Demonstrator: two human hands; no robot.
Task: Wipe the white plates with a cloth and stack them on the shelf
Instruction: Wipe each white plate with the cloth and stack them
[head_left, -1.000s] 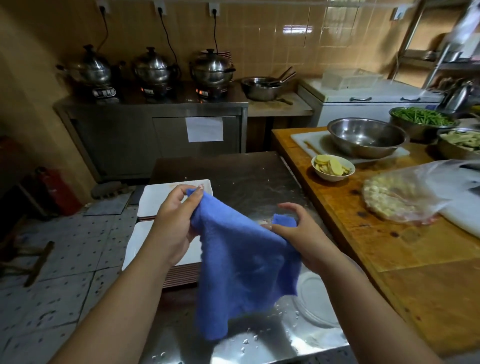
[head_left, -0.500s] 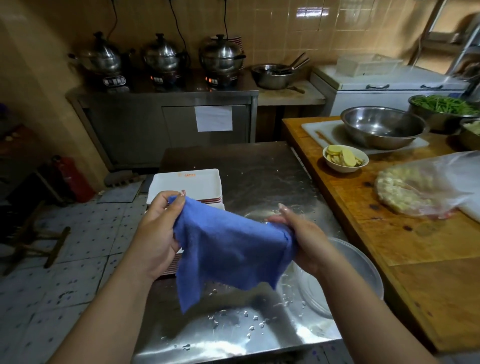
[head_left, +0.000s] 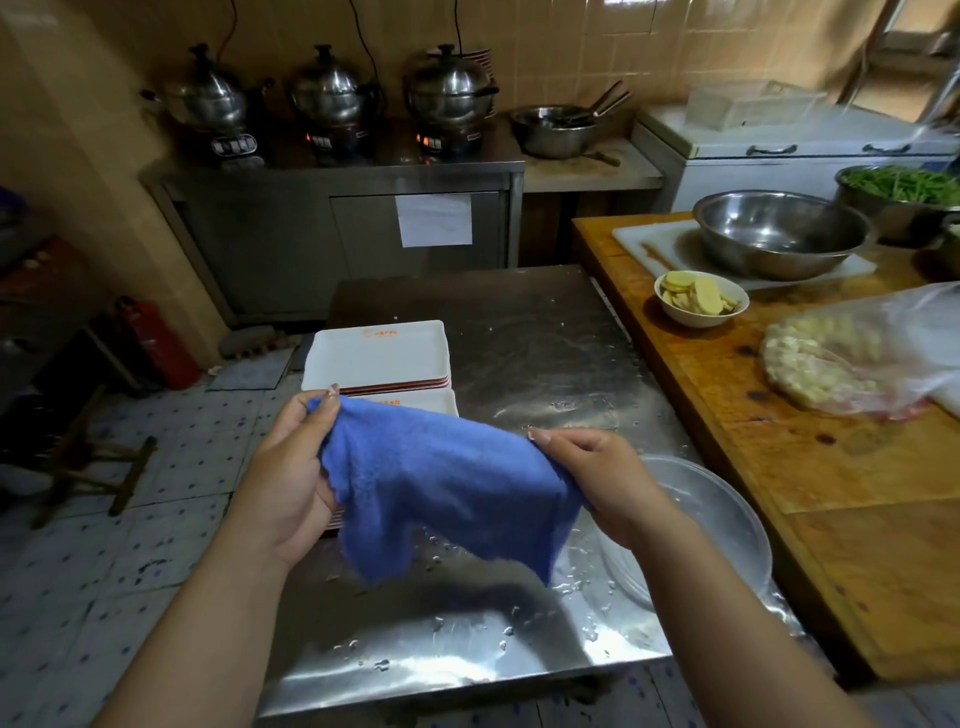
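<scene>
A blue cloth (head_left: 441, 488) hangs spread between my two hands above the wet steel table (head_left: 519, 364). My left hand (head_left: 291, 467) grips its left edge and my right hand (head_left: 597, 475) pinches its right edge. Beyond the cloth, two stacks of white rectangular plates sit on the table's left side: the far stack (head_left: 379, 353) is in full view, while the near stack (head_left: 415, 402) is mostly hidden behind the cloth and my left hand.
A clear plastic lid or dish (head_left: 717, 525) lies on the table by my right wrist. The wooden counter (head_left: 831, 467) on the right holds a steel bowl (head_left: 779, 234), a small bowl of slices (head_left: 701, 299) and a plastic bag (head_left: 857, 358). Steel cookers (head_left: 332, 104) line the back counter.
My hands have drawn apart, stretching the cloth wider between them. The view has shifted so the far plate stack shows more fully.
</scene>
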